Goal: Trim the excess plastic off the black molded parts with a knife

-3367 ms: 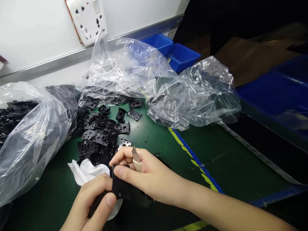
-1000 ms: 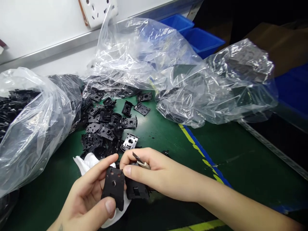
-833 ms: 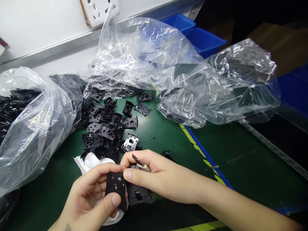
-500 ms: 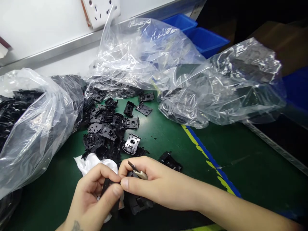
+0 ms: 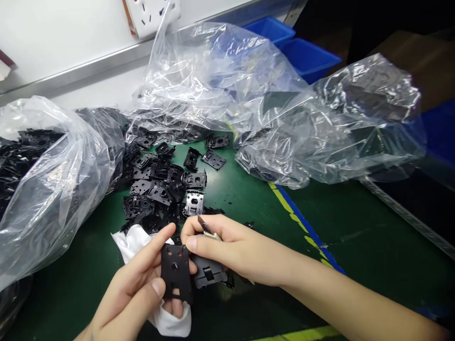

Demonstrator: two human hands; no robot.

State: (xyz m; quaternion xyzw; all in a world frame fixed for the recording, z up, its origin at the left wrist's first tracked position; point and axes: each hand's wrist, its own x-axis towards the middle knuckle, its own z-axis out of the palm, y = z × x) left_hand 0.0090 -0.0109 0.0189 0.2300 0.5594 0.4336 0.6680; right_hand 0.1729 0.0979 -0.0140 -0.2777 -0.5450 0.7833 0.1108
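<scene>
A flat black plastic plate (image 5: 175, 272) with small holes is held in my left hand (image 5: 142, 279), thumb on its left edge and fingers behind it. My right hand (image 5: 220, 241) is closed around a small knife (image 5: 208, 228), its blade pointing up and left; the thumb and forefinger meet at the plate's top right corner. Below my right hand lies another black part (image 5: 208, 272). A white cloth (image 5: 174, 322) shows behind and under my left hand. Just beyond my hands lies a pile of black parts (image 5: 156, 192).
Clear plastic bags of black parts stand at the left (image 5: 67, 175) and across the back (image 5: 263, 109). Blue bins (image 5: 309, 57) sit behind them. Blue and yellow tape (image 5: 305, 227) crosses the green table (image 5: 373, 246). A socket panel (image 5: 149, 19) is on the wall.
The black plate has been turned so its flat face shows. My left forefinger has straightened upward. My right hand has shifted slightly up and right, with the knife still in it.
</scene>
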